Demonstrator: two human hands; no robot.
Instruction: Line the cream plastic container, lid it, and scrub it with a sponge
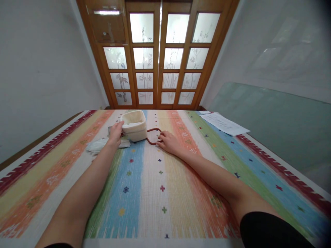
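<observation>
A cream-coloured fabric basket [138, 133] stands on the striped tablecloth [152, 179], its open top showing something white [133, 124] inside that I cannot make out. My left hand [117, 132] is closed on the basket's left side, with part of the fingers hidden. A brown loop handle [152, 143] sticks out from the basket's right side. The fingers of my right hand [167, 141] are bent around the far end of that loop. Under and beside my left wrist lies a crumpled whitish bag or cloth [97, 146].
Printed white sheets [223, 124] lie at the table's far right. A pale green panel [271, 124] leans along the right wall. Past the table's far edge are wooden doors [159, 62] with frosted panes. A plain wall [38, 69] is on the left.
</observation>
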